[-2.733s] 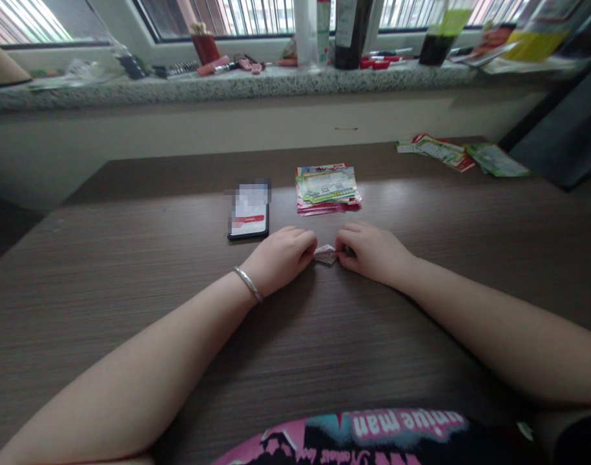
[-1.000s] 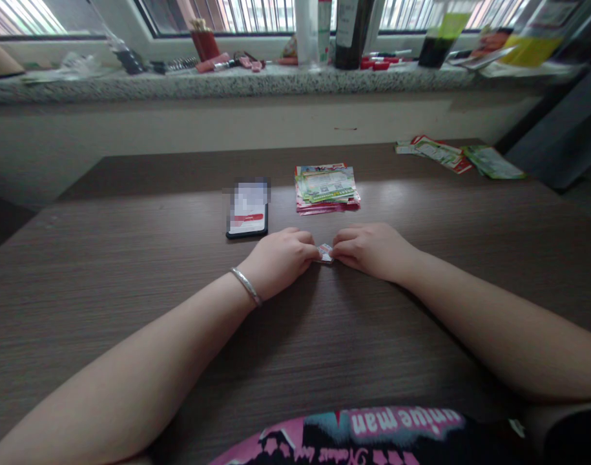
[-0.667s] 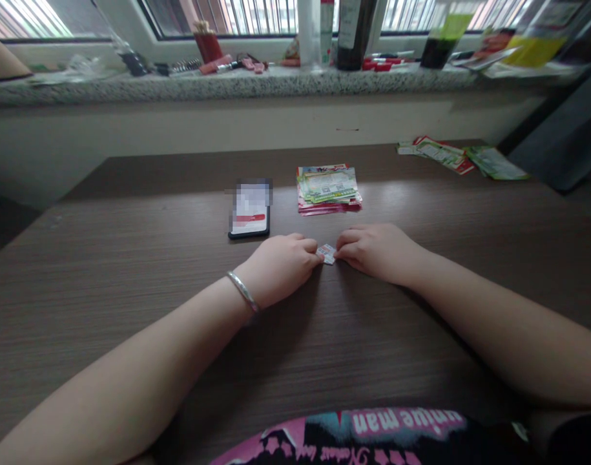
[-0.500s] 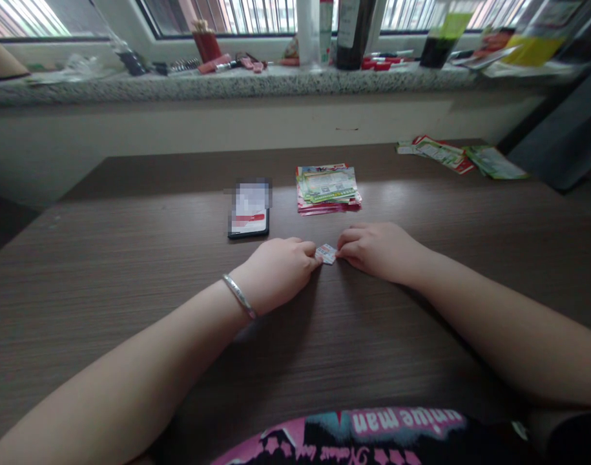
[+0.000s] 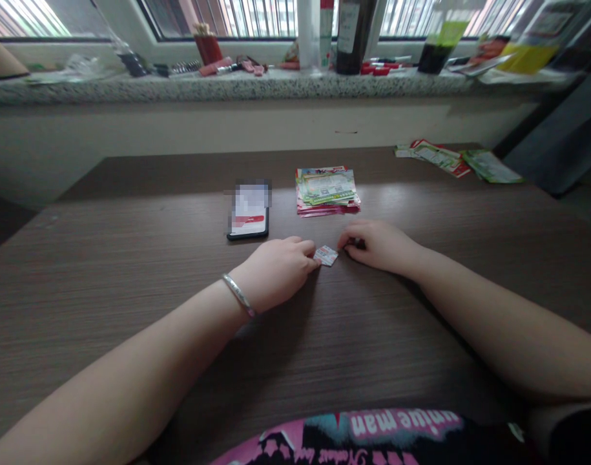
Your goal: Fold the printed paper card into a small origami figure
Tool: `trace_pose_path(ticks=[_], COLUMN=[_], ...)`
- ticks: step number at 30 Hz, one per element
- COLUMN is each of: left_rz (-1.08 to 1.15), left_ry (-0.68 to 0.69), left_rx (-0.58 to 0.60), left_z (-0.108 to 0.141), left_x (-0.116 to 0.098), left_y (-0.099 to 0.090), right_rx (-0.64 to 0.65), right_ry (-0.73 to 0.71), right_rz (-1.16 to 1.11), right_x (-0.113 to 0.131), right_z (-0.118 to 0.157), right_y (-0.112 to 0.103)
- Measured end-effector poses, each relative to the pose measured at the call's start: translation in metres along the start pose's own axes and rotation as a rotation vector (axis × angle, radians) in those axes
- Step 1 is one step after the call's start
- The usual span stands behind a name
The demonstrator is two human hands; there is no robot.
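Observation:
A small folded piece of printed paper (image 5: 327,256), whitish with reddish marks, lies on the dark wooden table. My left hand (image 5: 283,271), a silver bangle on its wrist, is closed on the paper's left edge, with thumb and fingers at that side. Just off the right corner of the paper is my right hand (image 5: 375,245). Its fingers are curled, with a gap between thumb and forefinger, and nothing shows in them. Whether a fingertip still grazes the corner is too small to tell.
Beyond my left hand lies a phone (image 5: 249,216). A stack of colourful printed packets (image 5: 328,190) sits behind the paper. More packets (image 5: 440,157) lie at the far right of the table (image 5: 106,271). Bottles, pens and small items crowd the granite windowsill (image 5: 256,87).
My right hand has loosened from the paper's right corner, shifted slightly away and parted its thumb and forefinger. More of the paper shows. My left hand has stayed put.

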State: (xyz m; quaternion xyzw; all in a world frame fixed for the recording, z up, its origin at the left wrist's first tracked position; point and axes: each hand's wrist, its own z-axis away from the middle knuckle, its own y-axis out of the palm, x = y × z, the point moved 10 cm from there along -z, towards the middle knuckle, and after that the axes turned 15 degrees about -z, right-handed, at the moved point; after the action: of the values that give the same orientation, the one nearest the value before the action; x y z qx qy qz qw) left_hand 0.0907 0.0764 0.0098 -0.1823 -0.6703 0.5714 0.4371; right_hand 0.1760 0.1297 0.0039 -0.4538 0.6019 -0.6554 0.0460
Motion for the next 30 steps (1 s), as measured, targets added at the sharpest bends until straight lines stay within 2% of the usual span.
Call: trace_pose_path(ticks=[3,6,8,11,16,25,30], left_rz=[-0.006,0.012,0.035,0.065,0.068,0.074,0.181], left_ry=[0.033,0.064,0.037,-0.064,-0.163,-0.258,-0.344], left_rx=[-0.021,-0.095,-0.141,-0.197,-0.173,-0.161,-0.154], left_z=[-0.002,-0.005,-0.007,-0.009,-0.010,-0.010,-0.008], left_x=[0.002,0.003,0.005,0.009,0.006,0.012,0.022], left_y=[0.000,0.000,0.002,0.003,0.003,0.005,0.008], right_rx=[-0.018,-0.031,-0.033,-0.090,-0.119,-0.115,-0.203], right_ry=[-0.034,-0.055,-0.047,0.048,0.221,0.266,0.284], right_rz=[-0.095,-0.044,-0.006,-0.006,-0.069,-0.036,-0.144], right_x=[0.002,0.008,0.010,0.004,-0.012,-0.011,-0.018], right_z=[-0.001,0.001,0.002,0.004,0.006,0.006,0.008], right_y=[0.006,0.011,0.012,0.007,0.005,0.004,0.000])
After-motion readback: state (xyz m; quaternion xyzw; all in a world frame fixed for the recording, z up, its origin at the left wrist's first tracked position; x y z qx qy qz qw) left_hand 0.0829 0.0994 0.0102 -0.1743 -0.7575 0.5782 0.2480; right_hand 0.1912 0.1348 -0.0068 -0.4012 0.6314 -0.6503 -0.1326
